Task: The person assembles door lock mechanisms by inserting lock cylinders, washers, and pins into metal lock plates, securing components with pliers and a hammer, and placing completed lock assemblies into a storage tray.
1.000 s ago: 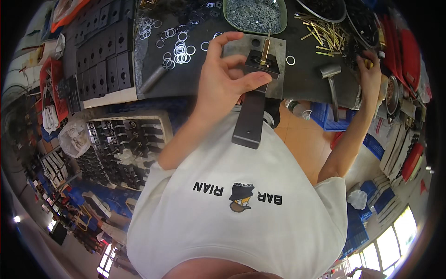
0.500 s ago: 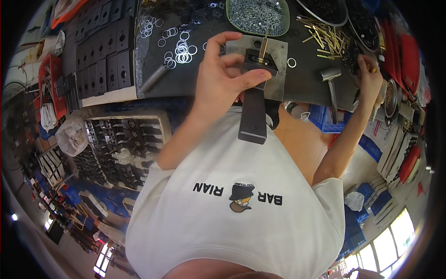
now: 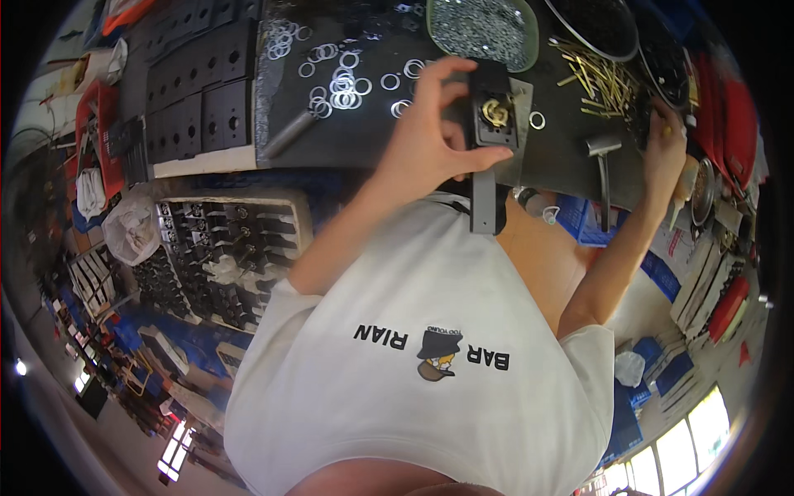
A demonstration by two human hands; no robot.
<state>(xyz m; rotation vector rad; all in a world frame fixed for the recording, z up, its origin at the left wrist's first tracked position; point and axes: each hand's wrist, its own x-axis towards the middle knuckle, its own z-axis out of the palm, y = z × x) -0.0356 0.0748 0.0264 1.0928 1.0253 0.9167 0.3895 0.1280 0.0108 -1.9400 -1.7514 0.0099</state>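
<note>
My left hand (image 3: 430,136) grips a black door handle (image 3: 496,124), a rectangular plate with a long bar hanging toward my shirt. Thumb and fingers close on the plate's left side, and a round brass-coloured fitting shows in its upward face. Under it lies a grey metal plate (image 3: 521,103). At the table's right side my right hand (image 3: 664,153) has its fingers curled down among small dark parts. A yellow spot shows by its fingers; what it holds, if anything, I cannot make out.
Silvery rings (image 3: 346,89) lie beyond my left hand, near a metal rod (image 3: 291,135). A green tray (image 3: 432,40) holds small metal pieces. Brass-coloured strips (image 3: 591,78) and a hammer (image 3: 605,178) lie right. Stacked black plates (image 3: 203,116) stand left, above a handle-filled tray (image 3: 302,217).
The handle has turned in my left hand, so its brass fitting faces up and the long pin no longer shows. My right hand stays among the dark parts. The whole view has shifted slightly.
</note>
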